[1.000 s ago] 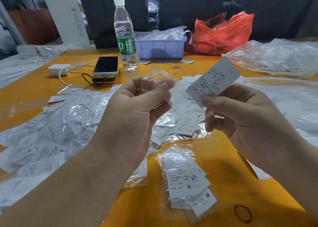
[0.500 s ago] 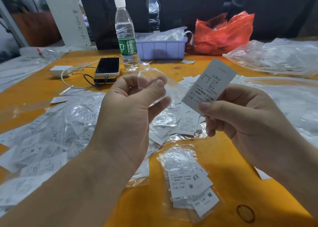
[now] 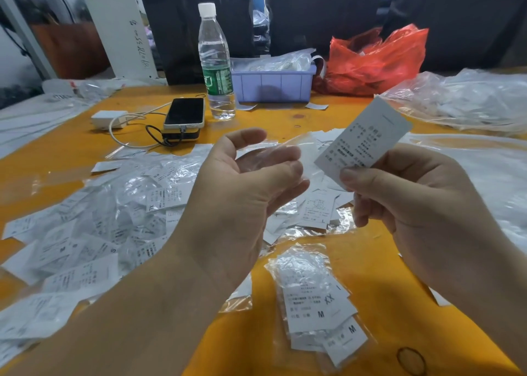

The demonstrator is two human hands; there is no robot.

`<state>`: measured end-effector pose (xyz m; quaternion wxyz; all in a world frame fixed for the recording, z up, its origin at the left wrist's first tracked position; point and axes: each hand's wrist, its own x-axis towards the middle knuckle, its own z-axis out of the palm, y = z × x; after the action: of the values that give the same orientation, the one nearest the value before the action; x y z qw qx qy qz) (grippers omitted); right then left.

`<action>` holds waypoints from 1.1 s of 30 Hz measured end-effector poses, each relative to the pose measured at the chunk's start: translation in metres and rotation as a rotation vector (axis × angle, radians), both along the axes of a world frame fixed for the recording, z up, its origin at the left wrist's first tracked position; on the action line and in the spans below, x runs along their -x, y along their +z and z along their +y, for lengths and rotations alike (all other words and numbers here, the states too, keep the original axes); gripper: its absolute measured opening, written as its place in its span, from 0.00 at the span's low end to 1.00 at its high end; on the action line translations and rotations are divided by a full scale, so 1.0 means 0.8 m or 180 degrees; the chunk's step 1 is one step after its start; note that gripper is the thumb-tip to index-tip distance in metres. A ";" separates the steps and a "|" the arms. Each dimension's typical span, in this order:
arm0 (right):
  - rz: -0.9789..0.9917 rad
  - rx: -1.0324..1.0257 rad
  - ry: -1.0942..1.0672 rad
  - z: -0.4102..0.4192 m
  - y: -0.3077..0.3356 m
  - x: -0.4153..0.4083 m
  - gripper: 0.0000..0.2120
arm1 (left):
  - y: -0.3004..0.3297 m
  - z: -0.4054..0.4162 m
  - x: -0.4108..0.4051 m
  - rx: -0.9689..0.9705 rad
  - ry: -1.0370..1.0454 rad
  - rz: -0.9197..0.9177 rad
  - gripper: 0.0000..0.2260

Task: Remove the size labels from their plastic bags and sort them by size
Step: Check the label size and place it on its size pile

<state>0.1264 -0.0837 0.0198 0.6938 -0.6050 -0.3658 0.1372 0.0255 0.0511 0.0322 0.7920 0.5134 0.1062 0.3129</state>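
Label (image 3: 363,137) pinched by right hand (image 3: 407,201) fingers; left hand (image 3: 242,193) fingers loosely apart around empty bag (image 3: 268,154).

Left hand (image 3: 242,193) raised, grip loosened, seemingly barely closed; right hand (image 3: 405,201) raised, thumb and fingers pinched.

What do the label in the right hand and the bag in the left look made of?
Label: apparently matte white paper or woven tag, opaque, holding flat, printed text. Bag: thin clear glossy plastic film, see-through with glare.
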 end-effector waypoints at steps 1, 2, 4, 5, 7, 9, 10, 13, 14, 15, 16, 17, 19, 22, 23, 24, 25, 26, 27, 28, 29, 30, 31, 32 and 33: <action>-0.0013 0.0012 0.0007 0.000 0.000 0.001 0.06 | 0.001 0.002 0.000 0.0033 0.0034 -0.0040 0.25; -0.0016 0.0023 0.0010 0.000 0.000 0.001 0.06 | 0.003 0.004 0.001 0.0064 0.0060 -0.0084 0.25; -0.0002 0.0029 0.0004 -0.001 0.000 0.002 0.06 | 0.005 0.008 0.003 0.0106 0.0090 -0.0147 0.24; 0.0008 0.0025 -0.0006 -0.002 0.000 0.001 0.06 | 0.005 0.009 0.003 0.0108 0.0091 -0.0158 0.23; 0.0023 0.0010 -0.0040 -0.002 0.002 -0.001 0.06 | 0.004 0.011 0.004 0.0086 0.0072 -0.0155 0.22; 0.0044 -0.0007 -0.0085 -0.002 0.002 -0.003 0.07 | 0.004 0.010 0.003 0.0063 0.0057 -0.0145 0.22; 0.0056 -0.0010 -0.0100 -0.002 0.002 -0.004 0.07 | 0.003 0.010 0.002 0.0048 0.0048 -0.0138 0.22; 0.0069 0.0014 -0.0065 -0.003 0.002 -0.005 0.09 | 0.002 0.007 0.001 -0.0027 -0.0001 -0.0107 0.23; 0.0061 0.0032 -0.0029 -0.002 0.002 -0.005 0.09 | 0.002 0.006 0.001 -0.0054 -0.0026 -0.0094 0.24; 0.0043 0.0056 0.0009 -0.002 0.002 -0.004 0.09 | 0.002 0.006 0.002 -0.0083 -0.0050 -0.0079 0.24; 0.0025 0.0078 0.0043 -0.002 0.001 -0.004 0.09 | 0.002 0.005 0.002 -0.0113 -0.0075 -0.0062 0.24; 0.0022 0.0090 0.0073 -0.001 0.000 -0.004 0.08 | 0.002 0.004 0.002 -0.0145 -0.0098 -0.0045 0.24; 0.0039 0.0100 0.0130 -0.001 -0.001 -0.004 0.08 | 0.001 0.004 0.002 -0.0188 -0.0129 0.0000 0.25; 0.0036 0.0129 0.0204 0.000 -0.003 -0.004 0.09 | 0.000 0.004 0.002 -0.0236 -0.0181 0.0076 0.25; 0.0034 0.0134 0.0210 0.000 -0.003 -0.004 0.09 | -0.001 0.004 0.001 -0.0254 -0.0204 0.0095 0.25; 0.0030 0.0141 0.0202 0.000 -0.003 -0.004 0.09 | -0.001 0.003 0.001 -0.0275 -0.0230 0.0113 0.26; 0.0025 0.0152 0.0187 0.000 -0.003 -0.004 0.09 | -0.002 0.003 0.001 -0.0303 -0.0255 0.0129 0.26; 0.0021 0.0163 0.0171 0.000 -0.004 -0.004 0.09 | -0.002 0.003 0.001 -0.0336 -0.0284 0.0144 0.27; 0.0023 0.0173 0.0162 0.000 -0.003 -0.005 0.10 | -0.002 0.002 0.001 -0.0381 -0.0313 0.0158 0.27; 0.0030 0.0179 0.0163 0.001 -0.003 -0.005 0.10 | -0.002 0.002 0.001 -0.0436 -0.0342 0.0174 0.27; 0.0042 0.0187 0.0171 0.001 -0.003 -0.005 0.10 | -0.002 0.001 0.001 -0.0492 -0.0367 0.0190 0.27; 0.0048 0.0197 0.0182 0.001 -0.003 -0.004 0.09 | -0.003 0.001 0.002 -0.0542 -0.0397 0.0208 0.27; 0.0052 0.0208 0.0198 0.001 -0.003 -0.004 0.09 | -0.003 0.001 0.002 -0.0588 -0.0430 0.0231 0.27; 0.0057 0.0214 0.0216 0.001 -0.003 -0.003 0.09 | -0.003 0.001 0.002 -0.0630 -0.0461 0.0261 0.28; 0.0062 0.0219 0.0235 0.001 -0.004 -0.003 0.08 | -0.004 0.002 0.001 -0.0667 -0.0482 0.0289 0.28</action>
<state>0.1287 -0.0828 0.0169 0.6705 -0.6133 -0.3762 0.1810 0.0244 0.0526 0.0289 0.7497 0.6135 0.0696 0.2382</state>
